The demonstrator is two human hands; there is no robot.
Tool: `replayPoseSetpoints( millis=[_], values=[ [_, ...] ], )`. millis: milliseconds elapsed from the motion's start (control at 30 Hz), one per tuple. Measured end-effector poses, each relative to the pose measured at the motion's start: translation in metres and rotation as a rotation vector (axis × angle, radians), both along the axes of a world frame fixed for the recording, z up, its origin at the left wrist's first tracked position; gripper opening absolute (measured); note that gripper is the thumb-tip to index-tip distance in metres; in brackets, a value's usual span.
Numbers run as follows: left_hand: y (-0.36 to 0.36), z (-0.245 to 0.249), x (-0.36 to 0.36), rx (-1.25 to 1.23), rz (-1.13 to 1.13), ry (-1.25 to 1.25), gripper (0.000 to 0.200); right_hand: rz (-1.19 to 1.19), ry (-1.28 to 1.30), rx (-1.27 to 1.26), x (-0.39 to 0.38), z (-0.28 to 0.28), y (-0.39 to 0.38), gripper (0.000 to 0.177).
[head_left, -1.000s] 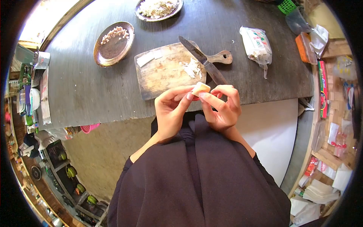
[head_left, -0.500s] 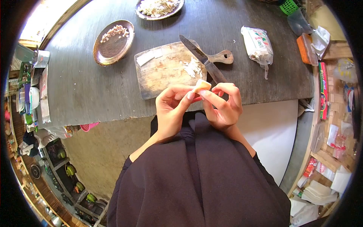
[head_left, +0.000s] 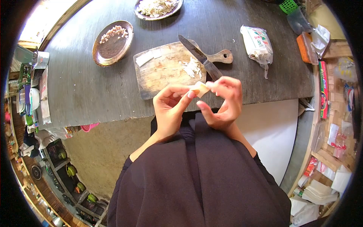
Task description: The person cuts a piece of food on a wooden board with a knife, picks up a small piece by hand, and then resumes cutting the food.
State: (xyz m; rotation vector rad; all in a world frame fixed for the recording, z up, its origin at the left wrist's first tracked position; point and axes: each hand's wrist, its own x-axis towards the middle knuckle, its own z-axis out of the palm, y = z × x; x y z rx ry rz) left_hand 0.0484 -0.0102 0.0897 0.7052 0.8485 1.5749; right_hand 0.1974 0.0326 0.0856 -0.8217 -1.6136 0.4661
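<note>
Between thumb and fingertips, my left hand pinches a small pale piece near the table's front edge. My right hand has its thumb and fingers apart, a fingertip at the piece's right side. Beyond them lies a wooden cutting board with thin pale strips and flat white pieces on it. A large knife rests across the board's right part, its handle end partly behind my right hand.
A brown plate with small chopped bits is at the back left, and another plate with pale shavings stands farther back. On the right are a white plastic packet and an orange sponge-like block.
My right hand has opened, its thumb now away from the piece. The pale piece has turned in my left fingers and shows a wider face.
</note>
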Motion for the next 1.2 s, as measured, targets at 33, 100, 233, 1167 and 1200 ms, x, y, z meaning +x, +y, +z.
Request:
replayPoseSetpoints(
  millis=[33,100,233,1167,1200],
  values=[
    [0.0,0.0,0.0,0.004,0.013,0.021,0.012,0.0,0.0,0.0,-0.001,0.0,0.002,0.046],
    [-0.001,-0.001,0.0,0.008,0.023,0.041,0.011,0.184,0.184,-0.396,-0.002,0.003,0.005,0.041],
    [0.001,-0.003,0.001,0.032,0.042,0.042,0.011,0.29,0.265,-0.462,-0.004,-0.003,0.002,0.026],
    [0.018,0.002,-0.046,0.065,-0.248,0.582,0.013,0.383,0.171,-0.606,0.0,0.007,0.006,0.012],
    [0.017,0.002,-0.046,0.073,-0.248,0.594,0.013,0.351,0.051,-0.528,0.003,0.01,0.007,0.011]
  ],
)
